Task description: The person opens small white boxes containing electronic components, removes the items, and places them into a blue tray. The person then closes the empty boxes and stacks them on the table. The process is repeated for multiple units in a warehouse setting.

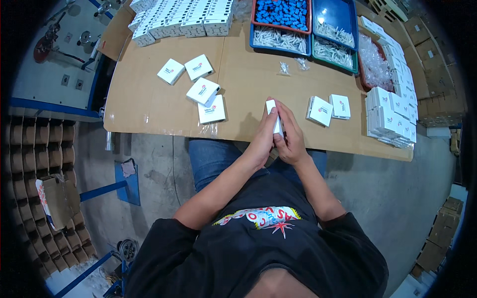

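Note:
Both of my hands are pressed together near the table's front edge, with a white square plastic case (277, 121) held on edge between them. My left hand (262, 138) grips it from the left side. My right hand (292, 138) closes on it from the right, and its fingers hide part of the case. Left of my hands, several similar white cases (202, 91) lie loosely, one overlapping another. To the right, more white cases (319, 111) lie in two small groups. Beyond my hands are two little clear bags (283, 68) with small white parts.
Trays at the far side hold blue pieces (282, 12) and white plug-like parts (279, 39). A bin of clear bags (372, 59) stands beside stacked white cases (391, 116) at the right. Rows of white cases (186, 20) fill the far left. Cardboard (149, 111) covers the table.

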`<state>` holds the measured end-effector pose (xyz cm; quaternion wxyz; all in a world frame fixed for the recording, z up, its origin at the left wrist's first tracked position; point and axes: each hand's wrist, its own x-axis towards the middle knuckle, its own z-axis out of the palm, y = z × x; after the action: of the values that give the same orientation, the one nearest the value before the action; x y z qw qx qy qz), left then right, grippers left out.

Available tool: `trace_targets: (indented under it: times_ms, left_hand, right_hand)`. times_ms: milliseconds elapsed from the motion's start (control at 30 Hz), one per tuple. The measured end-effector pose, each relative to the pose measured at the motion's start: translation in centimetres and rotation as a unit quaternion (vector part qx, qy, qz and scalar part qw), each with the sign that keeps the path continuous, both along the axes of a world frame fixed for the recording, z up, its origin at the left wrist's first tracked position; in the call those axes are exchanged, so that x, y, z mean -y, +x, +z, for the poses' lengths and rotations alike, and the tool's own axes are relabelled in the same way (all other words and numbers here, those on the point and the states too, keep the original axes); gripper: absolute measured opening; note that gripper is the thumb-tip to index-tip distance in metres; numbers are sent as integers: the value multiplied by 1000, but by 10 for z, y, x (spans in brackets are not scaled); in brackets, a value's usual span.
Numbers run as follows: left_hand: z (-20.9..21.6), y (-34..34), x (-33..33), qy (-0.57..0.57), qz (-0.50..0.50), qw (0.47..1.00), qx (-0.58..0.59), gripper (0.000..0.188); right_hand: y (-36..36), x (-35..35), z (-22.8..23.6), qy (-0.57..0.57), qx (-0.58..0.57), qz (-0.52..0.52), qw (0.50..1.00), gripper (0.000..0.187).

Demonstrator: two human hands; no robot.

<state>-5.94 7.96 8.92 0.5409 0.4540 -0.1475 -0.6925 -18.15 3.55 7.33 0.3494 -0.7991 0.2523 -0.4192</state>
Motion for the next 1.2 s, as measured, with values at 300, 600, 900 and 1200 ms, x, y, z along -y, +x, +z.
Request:
trace_targets:
  times_ms: [300, 600, 900, 1200]
  left_hand:
    - [6, -9, 2, 0, 46, 999, -23, 60]
    - [12, -18, 4, -1, 86, 996, 3, 55]
    - [-5, -17, 5, -13, 56, 998, 9, 58]
    - [-8, -18, 4, -4, 76, 997, -5, 57]
  right_hand:
    - [2, 3, -9, -59, 4, -37, 998, 68]
    - [0, 0, -17, -40, 11, -63, 997, 65]
    - [3, 0, -20, -50, 18, -88, 995, 71]
    - [3, 0, -24, -31, 31, -88, 995, 69]
